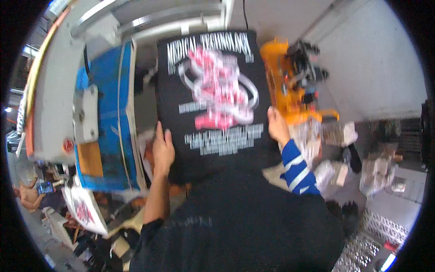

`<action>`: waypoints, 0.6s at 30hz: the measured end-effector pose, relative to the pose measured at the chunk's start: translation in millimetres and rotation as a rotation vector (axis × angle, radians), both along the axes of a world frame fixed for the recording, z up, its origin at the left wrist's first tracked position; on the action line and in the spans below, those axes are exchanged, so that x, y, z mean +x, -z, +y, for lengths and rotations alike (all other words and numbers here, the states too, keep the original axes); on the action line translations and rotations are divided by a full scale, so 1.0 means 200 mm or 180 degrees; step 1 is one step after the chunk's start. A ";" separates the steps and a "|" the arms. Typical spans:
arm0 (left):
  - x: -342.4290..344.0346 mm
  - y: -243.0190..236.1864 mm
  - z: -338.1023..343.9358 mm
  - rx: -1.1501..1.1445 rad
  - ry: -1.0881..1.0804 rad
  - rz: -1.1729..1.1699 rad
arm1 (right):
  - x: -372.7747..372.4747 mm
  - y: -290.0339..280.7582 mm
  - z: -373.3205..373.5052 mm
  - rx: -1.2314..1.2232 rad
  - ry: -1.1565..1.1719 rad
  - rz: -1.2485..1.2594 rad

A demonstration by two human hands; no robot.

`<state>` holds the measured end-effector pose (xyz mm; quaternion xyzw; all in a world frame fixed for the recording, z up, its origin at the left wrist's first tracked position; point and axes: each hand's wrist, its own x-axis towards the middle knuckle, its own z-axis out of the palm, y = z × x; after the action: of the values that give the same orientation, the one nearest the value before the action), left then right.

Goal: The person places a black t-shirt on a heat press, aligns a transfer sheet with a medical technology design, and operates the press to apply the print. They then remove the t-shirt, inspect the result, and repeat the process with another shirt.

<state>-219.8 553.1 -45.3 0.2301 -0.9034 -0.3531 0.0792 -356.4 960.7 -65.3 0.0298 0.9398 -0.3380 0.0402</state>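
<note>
A black printed T-shirt (217,163) fills the middle of the view, spread flat with squared upper corners, as if over a board I cannot see. On it is a pink and white design with white lettering above and below. My left hand (163,152) holds its left edge, thumb on top and fingers along the side. My right hand (277,126), its forearm in a blue sleeve with white stripes, grips the right edge with closed fingers. The lower part of the cloth merges with the black top I wear, so its hem cannot be made out. The picture is blurred.
A blue box-shaped unit (106,122) stands at left beside a grey machine housing (54,90). Right of the shirt is an orange machine (281,86) with black parts. Plastic-wrapped packages (378,174) and a white crate (385,226) lie farther right. A white printed panel (84,211) and another person (29,197) are at lower left.
</note>
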 end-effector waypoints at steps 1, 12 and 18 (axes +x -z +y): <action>0.09 0.04 -0.02 0.0136 -0.0286 -0.0255 | 0.11 0.04 0.07 -0.0374 0.0279 -0.0167; 0.40 0.28 -0.15 0.0901 -0.0715 0.0672 | 0.53 0.09 0.25 -0.0394 0.1126 0.0386; 0.43 0.03 0.09 -0.0555 0.0413 0.1442 | 0.74 -0.13 -0.16 0.0941 -0.0559 0.2083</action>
<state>-133.3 571.6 -51.8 0.0789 -0.9025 -0.3208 0.2764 -208.4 929.2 -39.9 -0.1552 0.9406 -0.1856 -0.2383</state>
